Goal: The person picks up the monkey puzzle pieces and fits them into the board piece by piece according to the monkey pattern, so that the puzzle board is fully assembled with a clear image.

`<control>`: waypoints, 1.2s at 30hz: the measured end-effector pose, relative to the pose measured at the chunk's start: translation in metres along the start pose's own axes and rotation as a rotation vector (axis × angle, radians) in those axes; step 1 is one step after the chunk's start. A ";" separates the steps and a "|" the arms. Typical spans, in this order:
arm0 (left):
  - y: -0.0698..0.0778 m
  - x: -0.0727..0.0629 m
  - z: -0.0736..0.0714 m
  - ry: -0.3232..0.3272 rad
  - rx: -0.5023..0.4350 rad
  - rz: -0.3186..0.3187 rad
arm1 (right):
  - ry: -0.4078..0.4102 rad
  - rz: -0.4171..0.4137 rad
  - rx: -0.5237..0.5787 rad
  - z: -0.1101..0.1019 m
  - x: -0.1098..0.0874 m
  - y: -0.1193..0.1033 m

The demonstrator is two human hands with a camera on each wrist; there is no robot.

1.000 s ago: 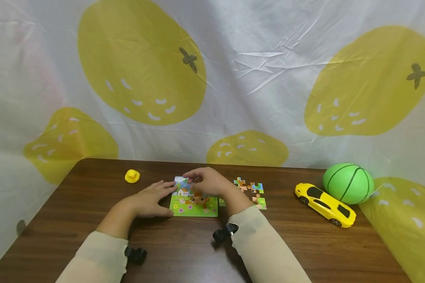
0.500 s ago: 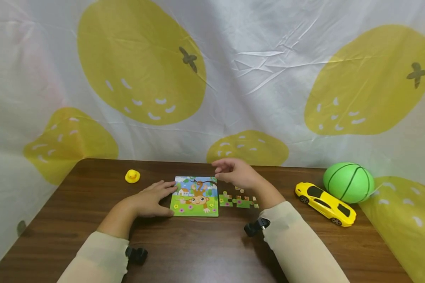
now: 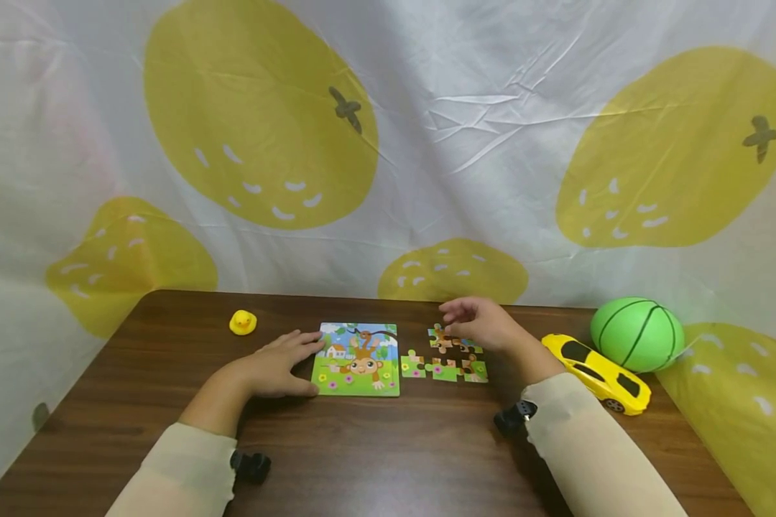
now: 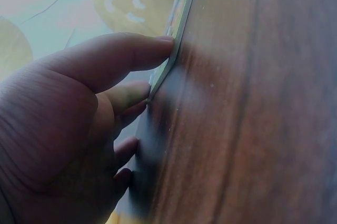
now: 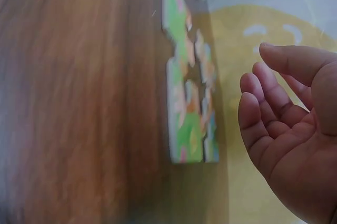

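A square jigsaw puzzle board (image 3: 360, 365) with a monkey picture lies flat on the table. My left hand (image 3: 279, 365) rests at its left side, thumb at the near corner and fingertips at the side edge. In the left wrist view, the thumb and a finger of my left hand (image 4: 79, 92) touch the board's edge (image 4: 179, 37). Loose puzzle pieces (image 3: 445, 369) lie just right of the board. Above the farther ones hovers my right hand (image 3: 481, 322), partly covering them. In the right wrist view, my right hand (image 5: 295, 113) has loosely bent fingers and holds nothing, apart from the pieces (image 5: 184, 124).
A yellow rubber duck (image 3: 243, 322) sits at the back left of the brown table (image 3: 362, 452). To the right stand a yellow toy car (image 3: 598, 373), partly behind the right forearm, and a green ball (image 3: 636, 335). A lemon-print cloth (image 3: 420, 179) hangs behind the table.
My right hand has moved right, from above the puzzle board to above the loose pieces, uncovering the monkey picture. The left hand has stayed at the board's left side.
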State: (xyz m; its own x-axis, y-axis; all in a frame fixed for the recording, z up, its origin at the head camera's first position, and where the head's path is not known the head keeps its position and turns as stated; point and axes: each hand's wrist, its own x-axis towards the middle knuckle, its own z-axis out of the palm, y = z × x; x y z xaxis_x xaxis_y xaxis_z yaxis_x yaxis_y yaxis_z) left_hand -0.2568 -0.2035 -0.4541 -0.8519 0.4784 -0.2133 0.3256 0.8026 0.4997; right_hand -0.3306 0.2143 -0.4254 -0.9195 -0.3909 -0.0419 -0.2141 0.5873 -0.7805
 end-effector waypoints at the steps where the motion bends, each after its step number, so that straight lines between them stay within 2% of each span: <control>1: 0.000 0.000 0.000 0.000 0.001 0.000 | -0.001 0.004 -0.006 -0.001 0.000 0.003; 11: 0.003 -0.002 -0.001 0.001 0.000 -0.005 | -0.033 0.063 -0.080 -0.002 0.002 0.021; 22: 0.002 -0.001 0.000 0.000 0.003 -0.006 | -0.042 0.119 -0.149 0.003 0.008 0.024; 36: 0.002 0.000 -0.001 0.004 0.003 -0.015 | -0.053 0.129 -0.224 0.004 0.012 0.017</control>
State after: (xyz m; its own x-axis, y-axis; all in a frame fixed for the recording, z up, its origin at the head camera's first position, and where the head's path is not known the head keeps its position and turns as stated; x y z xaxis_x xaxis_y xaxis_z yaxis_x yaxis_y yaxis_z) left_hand -0.2563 -0.2023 -0.4525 -0.8582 0.4649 -0.2176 0.3142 0.8109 0.4936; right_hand -0.3440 0.2166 -0.4421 -0.9264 -0.3362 -0.1695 -0.1695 0.7745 -0.6094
